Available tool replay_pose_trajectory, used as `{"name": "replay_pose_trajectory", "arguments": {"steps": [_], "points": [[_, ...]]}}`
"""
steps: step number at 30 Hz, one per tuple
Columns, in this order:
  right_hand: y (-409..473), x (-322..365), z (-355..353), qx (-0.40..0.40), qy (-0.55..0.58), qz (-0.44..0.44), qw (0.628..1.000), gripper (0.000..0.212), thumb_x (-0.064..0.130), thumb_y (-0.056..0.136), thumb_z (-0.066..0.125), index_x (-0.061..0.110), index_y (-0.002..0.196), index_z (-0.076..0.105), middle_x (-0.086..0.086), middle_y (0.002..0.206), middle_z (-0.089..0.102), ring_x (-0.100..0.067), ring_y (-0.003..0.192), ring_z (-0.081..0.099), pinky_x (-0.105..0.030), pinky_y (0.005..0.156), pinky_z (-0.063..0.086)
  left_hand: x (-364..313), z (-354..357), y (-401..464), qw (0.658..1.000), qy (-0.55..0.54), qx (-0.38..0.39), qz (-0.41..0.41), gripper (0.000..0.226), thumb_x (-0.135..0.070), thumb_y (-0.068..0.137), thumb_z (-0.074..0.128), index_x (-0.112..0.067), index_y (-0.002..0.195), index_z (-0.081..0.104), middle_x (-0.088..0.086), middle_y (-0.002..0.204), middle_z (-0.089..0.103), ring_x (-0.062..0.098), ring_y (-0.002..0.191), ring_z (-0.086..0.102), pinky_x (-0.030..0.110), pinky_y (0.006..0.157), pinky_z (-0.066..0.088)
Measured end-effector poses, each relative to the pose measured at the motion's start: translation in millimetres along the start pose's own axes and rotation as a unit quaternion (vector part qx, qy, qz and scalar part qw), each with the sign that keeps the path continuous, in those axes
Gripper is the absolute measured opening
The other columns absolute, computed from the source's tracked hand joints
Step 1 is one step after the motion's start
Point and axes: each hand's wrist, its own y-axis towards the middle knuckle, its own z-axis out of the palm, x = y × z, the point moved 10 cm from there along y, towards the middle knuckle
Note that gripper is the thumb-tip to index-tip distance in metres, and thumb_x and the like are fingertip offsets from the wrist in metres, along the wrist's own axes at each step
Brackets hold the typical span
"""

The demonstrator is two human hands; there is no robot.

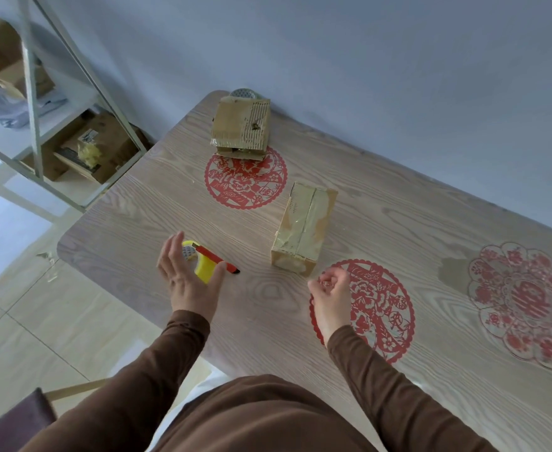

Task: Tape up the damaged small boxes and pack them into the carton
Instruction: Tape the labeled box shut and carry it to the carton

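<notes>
Brown sleeves filled the bottom of the view, both arms reaching out over the table [144, 203]. Taking the tape gun [207, 259] as the landmark: the left hand [188, 277] hovered right over it, fingers spread and straight, thumb out toward the red blade end, not gripping it as far as could be seen. Whether the palm touched the yellow handle could not be told. The right hand [328, 296] was off to the right of the gun, apart from it, fingers loosely curled toward the thumb; it seemed to hold nothing, though a scrap of tape between the fingertips could not be ruled out.

Beyond and to the right of the gun stood the near box [304, 228], long and narrow, its top and front face shiny with tape along the seam. It looked finished. Farther from the gun, near the wall, sat the far box [240, 125], with torn corrugated skin and a flap hanging loose at its lower edge; no fresh tape showed on it. A roll [243, 93] peeked out just behind it.

No carton for packing showed on the table; some cartons [95, 148] sat on a shelf rack to the left of the gun, beyond the table edge.

By this reckoning one box was taped, one was left to tape, and all of the packing remained.
</notes>
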Motion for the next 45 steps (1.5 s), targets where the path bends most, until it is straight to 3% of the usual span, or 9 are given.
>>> {"name": "replay_pose_trajectory", "arguments": {"steps": [4,9,16,24,30,33,37,42,45], "points": [[14,36,-1,0.004,-0.175,-0.139,0.975,0.085,0.039,0.088,0.074,0.030,0.155,0.024,-0.003,0.159,0.029,-0.019,0.144,0.031,-0.038,0.115,0.032,-70,50,-7,0.980,-0.036,0.147,0.126,0.078,-0.028,0.083,0.078,-0.021,0.149,0.038,0.008,0.153,0.035,0.018,0.143,0.031,0.033,0.120,0.026],[22,62,25,0.066,-0.361,-0.227,0.902,0.068,0.055,0.094,0.059,0.045,0.154,0.028,-0.008,0.169,0.005,-0.032,0.152,0.017,-0.049,0.118,0.028,-78,124,-12,0.937,-0.006,0.335,0.096,0.073,-0.035,0.091,0.068,-0.045,0.153,0.030,0.007,0.158,0.028,0.024,0.140,0.039,0.048,0.113,0.040],[34,53,33,0.034,-0.369,-0.247,0.895,0.053,0.049,0.092,0.065,0.040,0.140,0.044,-0.008,0.165,0.023,-0.028,0.129,0.052,-0.041,0.097,0.053,-80,143,-8,0.924,0.026,0.362,0.119,0.072,-0.028,0.092,0.067,-0.042,0.154,0.034,-0.002,0.139,0.058,0.014,0.107,0.058,0.030,0.098,0.048],[32,52,35,0.011,-0.395,-0.251,0.884,0.061,0.026,0.091,0.071,0.038,0.142,0.039,-0.011,0.166,0.016,-0.034,0.134,0.047,-0.047,0.096,0.055,-80,157,-8,0.921,0.034,0.366,0.131,0.079,-0.018,0.086,0.074,-0.031,0.154,0.036,0.006,0.136,0.055,0.024,0.117,0.056,0.040,0.102,0.048],[27,49,29,0.020,-0.344,-0.242,0.907,0.061,0.046,0.094,0.065,0.046,0.147,0.035,-0.008,0.161,0.025,-0.027,0.139,0.041,-0.044,0.102,0.051,-79,154,-11,0.906,0.052,0.399,0.133,0.081,-0.020,0.092,0.067,-0.042,0.156,0.022,0.004,0.142,0.054,0.024,0.113,0.061,0.036,0.098,0.050],[25,52,26,0.006,-0.328,-0.253,0.910,0.059,0.028,0.096,0.066,0.043,0.148,0.041,-0.007,0.148,0.037,-0.024,0.126,0.050,-0.042,0.096,0.055,-81,152,-13,0.907,0.068,0.396,0.123,0.076,-0.016,0.097,0.060,-0.039,0.158,0.020,0.009,0.136,0.060,0.027,0.104,0.065,0.034,0.094,0.049],[29,50,18,0.056,-0.320,-0.251,0.912,0.066,0.005,0.096,0.060,0.045,0.147,0.045,-0.006,0.154,0.036,-0.023,0.141,0.038,-0.043,0.115,0.040,-94,143,-25,0.888,0.149,0.408,0.150,0.070,-0.031,0.099,0.058,-0.026,0.158,0.021,0.013,0.126,0.064,0.032,0.107,0.065,0.037,0.092,0.050],[36,56,-17,0.099,-0.294,-0.218,0.925,0.053,-0.008,0.096,0.043,0.032,0.121,0.067,0.000,0.155,0.040,-0.019,0.145,0.032,-0.035,0.123,0.020,-124,143,-80,0.850,0.157,0.471,0.178,0.059,-0.028,0.097,0.054,-0.019,0.148,0.026,0.012,0.118,0.068,0.028,0.101,0.067,0.040,0.087,0.056],[47,63,-35,0.079,-0.234,-0.201,0.948,0.044,-0.002,0.098,0.040,0.026,0.093,0.072,0.003,0.147,0.051,-0.013,0.138,0.042,-0.038,0.122,0.026,-149,152,-104,0.847,0.117,0.481,0.193,0.063,-0.032,0.095,0.060,-0.014,0.148,0.031,0.010,0.124,0.066,0.025,0.111,0.064,0.037,0.094,0.053]]}}
